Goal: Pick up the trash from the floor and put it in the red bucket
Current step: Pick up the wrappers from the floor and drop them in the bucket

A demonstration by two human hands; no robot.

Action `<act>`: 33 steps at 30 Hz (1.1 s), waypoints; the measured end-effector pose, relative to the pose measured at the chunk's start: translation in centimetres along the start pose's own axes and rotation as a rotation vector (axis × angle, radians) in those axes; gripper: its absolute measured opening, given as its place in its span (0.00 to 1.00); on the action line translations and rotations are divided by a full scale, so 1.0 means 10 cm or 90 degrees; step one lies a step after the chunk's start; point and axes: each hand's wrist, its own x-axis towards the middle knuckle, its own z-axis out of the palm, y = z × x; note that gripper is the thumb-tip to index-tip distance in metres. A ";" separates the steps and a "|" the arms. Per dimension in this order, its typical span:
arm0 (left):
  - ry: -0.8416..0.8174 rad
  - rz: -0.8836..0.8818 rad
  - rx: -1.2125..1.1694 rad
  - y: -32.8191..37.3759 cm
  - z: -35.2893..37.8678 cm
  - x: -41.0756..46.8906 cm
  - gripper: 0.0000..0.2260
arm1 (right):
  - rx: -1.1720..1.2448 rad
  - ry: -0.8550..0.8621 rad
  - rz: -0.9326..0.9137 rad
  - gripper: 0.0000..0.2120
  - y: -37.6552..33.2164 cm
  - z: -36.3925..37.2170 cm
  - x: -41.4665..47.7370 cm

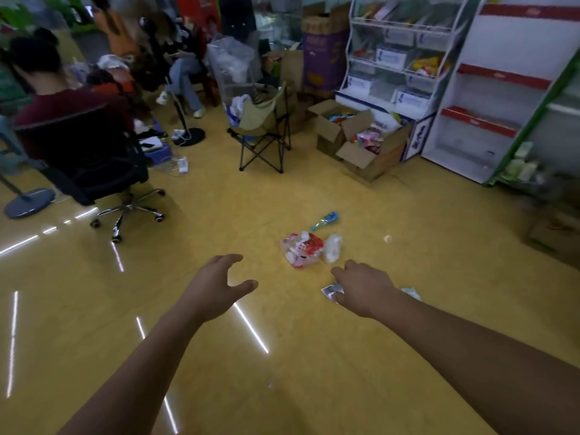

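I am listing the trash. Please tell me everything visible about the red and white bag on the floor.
The red and white bag is thin, crumpled plastic, partly see-through, lying in a loose heap on the yellow floor. A white crumpled piece lies against its right side. The left hand and right hand do not touch it.

A crumpled bag [303,252] is lying on the floor [314,365], ahead of and between the two hands; a bottle [324,220] is lying just behind it; a small wrapper [330,289] is lying before the bag, partly under the right hand [365,288], with a paper scrap [411,293] just right of that hand; the left hand [216,287] is hovering left of the bag; farther back a folding chair [263,127] is standing, with open boxes [354,146] to its right before a shelf rack [392,58]; an office chair [94,158] is standing far left.
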 end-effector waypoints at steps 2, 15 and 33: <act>-0.010 0.012 0.005 0.24 0.16 0.10 0.31 | 0.004 -0.001 0.024 0.20 0.34 0.04 -0.09; -0.100 0.081 0.042 1.31 0.93 0.69 0.31 | 0.048 -0.029 0.175 0.23 1.83 0.26 -0.56; -0.213 0.165 0.057 2.11 1.85 2.25 0.31 | 0.084 -0.068 0.314 0.24 3.20 0.39 -0.09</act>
